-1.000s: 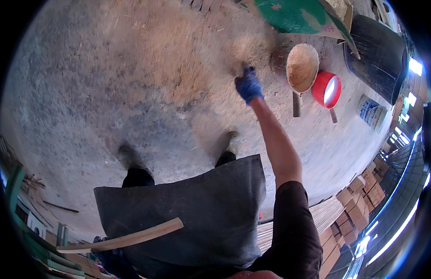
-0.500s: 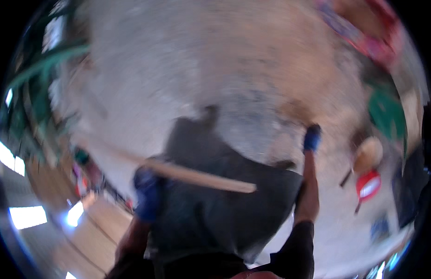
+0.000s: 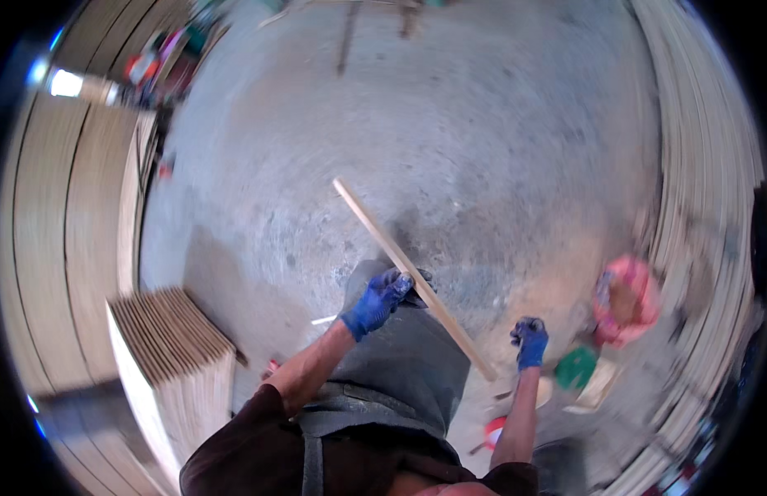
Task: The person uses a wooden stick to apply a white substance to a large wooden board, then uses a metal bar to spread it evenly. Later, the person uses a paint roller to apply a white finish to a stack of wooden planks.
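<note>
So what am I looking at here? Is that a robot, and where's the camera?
No robot: these are a person's own two hands in blue gloves. The camera sits on their head, looking down; its very wide lens bends straight edges and leaves dark corners. The left hand grips a pale wooden strip in front of a grey apron. The right hand is out to the side, fingers curled; I can't tell whether it holds anything. On the floor at right stand a pink bag and something green; at left is a stack of boards.
</note>
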`<action>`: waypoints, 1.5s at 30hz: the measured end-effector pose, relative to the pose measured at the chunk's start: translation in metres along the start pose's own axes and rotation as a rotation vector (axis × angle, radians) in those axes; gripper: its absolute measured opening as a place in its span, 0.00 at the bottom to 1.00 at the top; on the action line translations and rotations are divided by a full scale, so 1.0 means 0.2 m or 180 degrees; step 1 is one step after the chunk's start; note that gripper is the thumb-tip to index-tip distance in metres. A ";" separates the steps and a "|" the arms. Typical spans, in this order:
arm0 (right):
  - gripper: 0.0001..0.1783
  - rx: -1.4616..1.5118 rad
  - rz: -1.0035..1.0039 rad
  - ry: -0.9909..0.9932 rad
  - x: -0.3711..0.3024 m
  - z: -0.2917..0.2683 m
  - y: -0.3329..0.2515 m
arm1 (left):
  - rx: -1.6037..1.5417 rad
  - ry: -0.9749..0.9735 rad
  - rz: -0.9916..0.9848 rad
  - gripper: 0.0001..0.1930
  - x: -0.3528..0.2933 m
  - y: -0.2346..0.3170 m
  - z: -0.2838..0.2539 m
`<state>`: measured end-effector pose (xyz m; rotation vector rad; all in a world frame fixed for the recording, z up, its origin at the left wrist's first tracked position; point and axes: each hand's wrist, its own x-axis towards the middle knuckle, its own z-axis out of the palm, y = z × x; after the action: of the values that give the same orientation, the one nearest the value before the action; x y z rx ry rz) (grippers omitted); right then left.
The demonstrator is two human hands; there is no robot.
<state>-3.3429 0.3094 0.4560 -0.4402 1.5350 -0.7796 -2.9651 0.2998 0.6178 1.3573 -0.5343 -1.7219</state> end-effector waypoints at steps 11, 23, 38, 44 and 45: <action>0.04 -0.0954 0.0575 -0.1033 -0.56 1.92 -0.58 | -0.2109 0.0339 0.1366 0.29 -0.81 0.68 -1.72; 0.04 -0.1874 0.0650 -0.1753 -0.19 5.10 -0.53 | -0.3087 0.2833 0.1968 0.22 -1.24 1.16 -4.40; 0.03 -0.2044 0.0018 -0.2777 -0.39 9.56 -0.43 | -0.5451 0.4678 0.2415 0.28 -1.27 0.76 -6.25; 0.02 -0.2612 0.0085 -0.2409 -0.34 10.90 -0.33 | -0.5126 0.4682 0.2165 0.16 -1.10 2.24 -8.14; 0.02 -0.2717 0.0177 -0.2441 -0.34 11.11 -0.33 | -0.4947 0.4632 0.2253 0.16 -1.06 2.39 -8.38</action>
<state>-1.1762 -0.1648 0.6113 -1.1606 1.0603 0.1583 -1.2219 0.5010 0.5697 0.6557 0.9137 0.0137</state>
